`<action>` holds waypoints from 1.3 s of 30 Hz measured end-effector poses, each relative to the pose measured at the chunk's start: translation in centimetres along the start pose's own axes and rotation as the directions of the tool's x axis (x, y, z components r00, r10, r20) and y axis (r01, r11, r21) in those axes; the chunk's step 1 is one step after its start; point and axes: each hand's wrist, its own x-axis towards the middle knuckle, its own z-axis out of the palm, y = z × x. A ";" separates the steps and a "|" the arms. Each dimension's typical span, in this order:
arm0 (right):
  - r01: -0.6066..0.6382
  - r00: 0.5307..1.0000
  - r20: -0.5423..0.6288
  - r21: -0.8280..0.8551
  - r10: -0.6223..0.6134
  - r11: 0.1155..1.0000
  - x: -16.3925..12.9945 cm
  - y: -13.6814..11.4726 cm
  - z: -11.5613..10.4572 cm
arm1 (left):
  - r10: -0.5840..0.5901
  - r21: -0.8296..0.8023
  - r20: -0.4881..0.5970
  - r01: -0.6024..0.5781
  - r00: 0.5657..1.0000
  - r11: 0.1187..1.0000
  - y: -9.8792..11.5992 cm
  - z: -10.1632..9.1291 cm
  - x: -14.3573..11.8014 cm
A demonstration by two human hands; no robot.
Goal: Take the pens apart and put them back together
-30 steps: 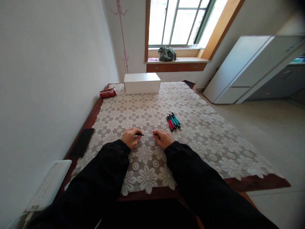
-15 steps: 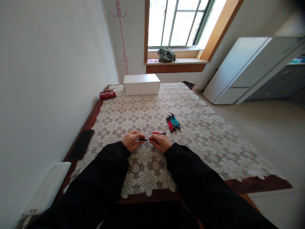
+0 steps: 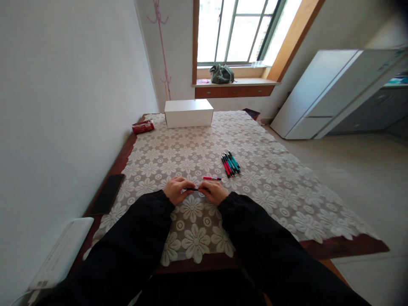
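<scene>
My left hand (image 3: 174,190) is closed in a pinch on a slim black pen piece (image 3: 190,189) just above the tablecloth. At its other end my right hand (image 3: 214,192) pinches too, so the dark piece bridges the small space between my fingertips. What lies inside the right fingers is mostly hidden. Just beyond the right hand lies a red pen (image 3: 212,178) with a dark end, flat on the cloth. Farther right is a bunch of pens (image 3: 230,164), red and teal with black ends, side by side.
A white box (image 3: 188,114) and a red packet (image 3: 143,126) stand at the table's far end. A black phone (image 3: 108,194) lies by the left edge, near a white power strip-like device (image 3: 62,253). The floral lace tablecloth (image 3: 195,240) covers the table.
The fingertips have come slightly closer; the light-coloured tip that showed between the hands is now out of sight, and the dark piece reaches the right fingers. The loose pens stay put.
</scene>
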 end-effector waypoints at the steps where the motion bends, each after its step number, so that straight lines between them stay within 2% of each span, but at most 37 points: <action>1: -0.003 1.000 0.003 0.006 0.003 1.000 0.0 0.0 0.0 | 0.000 0.001 0.008 0.000 1.000 1.000 0.0 0.0 0.0; 11: -0.053 0.998 0.024 -0.032 0.053 0.998 0.1 0.3 0.3 | -0.107 -0.033 0.076 0.110 0.991 0.993 -0.4 0.2 0.0; 24: -0.020 1.000 -0.022 -0.074 0.019 0.997 0.0 0.3 0.3 | -0.018 0.004 0.169 0.018 0.985 1.000 -0.5 0.1 0.3; 29: -0.033 0.995 -0.097 -0.111 0.022 0.993 0.2 0.2 -0.8 | -0.053 0.010 0.124 0.052 0.991 0.999 -0.6 0.1 0.4; 34: -0.180 0.957 -0.262 -0.191 0.126 0.965 0.2 1.4 -2.4 | -0.104 0.013 0.071 0.103 0.992 0.995 -0.6 0.1 0.4; 39: -0.226 0.960 -0.226 -0.291 0.162 0.930 -0.1 2.7 -2.3 | -0.225 0.028 0.009 0.224 0.974 0.974 -0.5 0.2 0.2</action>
